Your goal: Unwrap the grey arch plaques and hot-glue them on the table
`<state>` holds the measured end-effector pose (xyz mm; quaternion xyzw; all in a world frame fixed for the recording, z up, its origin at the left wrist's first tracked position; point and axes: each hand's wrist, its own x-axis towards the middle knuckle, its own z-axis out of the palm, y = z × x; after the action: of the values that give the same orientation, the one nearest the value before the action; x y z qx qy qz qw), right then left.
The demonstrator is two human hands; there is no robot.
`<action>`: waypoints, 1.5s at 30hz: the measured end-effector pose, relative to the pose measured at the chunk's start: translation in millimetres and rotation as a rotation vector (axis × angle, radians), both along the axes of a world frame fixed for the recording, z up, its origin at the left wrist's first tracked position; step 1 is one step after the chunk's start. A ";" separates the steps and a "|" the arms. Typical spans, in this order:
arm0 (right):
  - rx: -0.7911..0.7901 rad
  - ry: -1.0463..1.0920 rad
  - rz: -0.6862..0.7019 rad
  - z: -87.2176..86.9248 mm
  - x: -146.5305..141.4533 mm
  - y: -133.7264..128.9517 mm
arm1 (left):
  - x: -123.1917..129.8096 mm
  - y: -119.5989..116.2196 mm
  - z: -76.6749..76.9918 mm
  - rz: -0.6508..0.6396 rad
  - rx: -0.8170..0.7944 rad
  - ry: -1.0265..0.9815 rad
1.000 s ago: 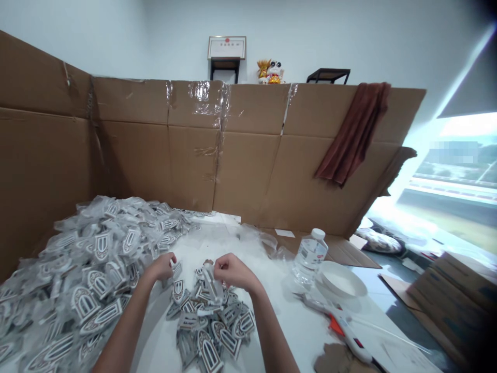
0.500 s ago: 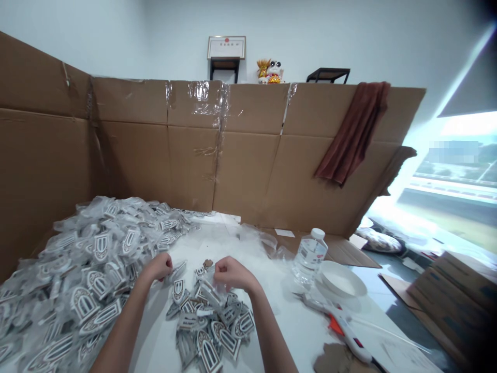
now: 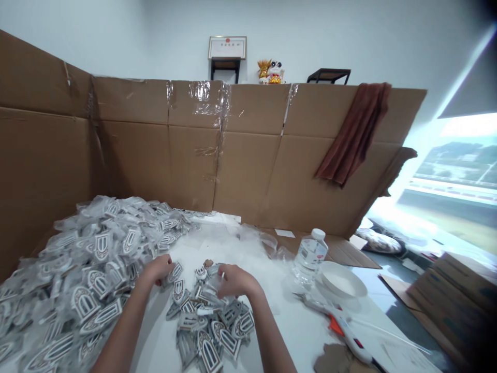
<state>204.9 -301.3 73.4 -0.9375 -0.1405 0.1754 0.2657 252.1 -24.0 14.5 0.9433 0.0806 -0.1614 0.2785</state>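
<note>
My left hand is closed, pinching the edge of a small arch-shaped window piece in a clear plastic bag, close to the table top. My right hand has its thumb and forefinger parted over a plastic-wrapped piece at the back of a small pile; its other fingers are partly hidden. The small pile of arch-shaped grey and white pieces lies between my forearms. At my left, a large heap of bagged pieces reaches up against the cardboard.
A tall cardboard wall encloses the back and left, with a brown cloth hung over it. On the right stand a water bottle, a white bowl and a glue gun with a cord. Crumpled plastic lies behind the bottle.
My right hand has loosened from a fist, its thumb and forefinger coming apart. The bagged piece at my left hand has turned its patterned face more toward me.
</note>
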 end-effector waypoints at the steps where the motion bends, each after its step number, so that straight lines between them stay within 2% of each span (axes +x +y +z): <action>1: -0.015 -0.010 -0.003 1.7 -0.9 0.3 | -0.4 -1.2 -0.2 -0.007 0.013 -0.013; 4: 0.039 -0.058 0.050 8.4 -3.4 0.9 | -0.8 -2.7 -0.6 -0.030 0.032 -0.030; 8: 0.259 -0.008 0.124 15.6 -5.4 -0.4 | -3.3 -2.9 7.1 -0.074 0.002 -0.047; 13: 0.519 0.083 0.104 17.6 -4.4 -0.6 | -16.4 -6.2 37.1 -0.167 -0.096 -0.125; 16: 0.653 0.096 0.029 18.2 -2.3 0.0 | -27.2 -8.1 56.3 -0.221 -0.178 -0.184; 21: 0.687 0.059 -0.128 16.4 1.2 -2.1 | -44.9 -12.9 80.6 -0.325 -0.406 -0.196; 23: 0.675 0.022 -0.071 16.3 0.5 -2.8 | -51.8 -17.1 89.2 -0.408 -0.517 -0.164; 27: 0.711 0.000 0.221 18.4 -4.8 1.8 | -61.7 -27.3 100.2 -0.593 -0.656 -0.052; 30: 0.713 0.201 0.339 16.3 -6.4 8.0 | -62.8 -32.5 99.9 -0.633 -0.623 -0.065; 32: 0.725 0.345 0.334 10.0 -2.8 9.8 | -61.3 -33.6 97.3 -0.617 -0.576 -0.074; 34: 0.834 0.368 0.200 0.1 4.7 8.2 | -59.1 -32.4 94.5 -0.565 -0.533 -0.084; 35: 0.935 0.316 0.070 -5.4 9.3 6.0 | -58.0 -31.1 93.3 -0.526 -0.512 -0.095; 37: 1.171 0.131 -0.303 -15.3 18.7 -0.2 | -55.9 -27.7 91.6 -0.441 -0.470 -0.124; 38: 1.223 0.076 -0.468 -19.0 22.7 -3.8 | -55.0 -25.9 91.0 -0.408 -0.454 -0.131; 39: 1.228 0.070 -0.574 -21.7 26.0 -7.4 | -54.2 -24.5 90.5 -0.385 -0.442 -0.134; 40: 1.207 0.084 -0.621 -23.2 28.6 -10.8 | -53.4 -23.3 90.1 -0.372 -0.432 -0.134; 42: 1.112 0.104 -0.604 -23.9 31.8 -16.6 | -52.2 -22.2 89.1 -0.366 -0.412 -0.131; 45: 0.848 -0.042 -0.559 -23.9 33.9 -23.3 | -50.8 -22.3 86.6 -0.388 -0.379 -0.125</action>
<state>238.8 -324.7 49.5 -0.7523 0.0515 0.0063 0.6568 201.3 -46.3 101.1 0.8804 -0.1504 -0.1651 0.4183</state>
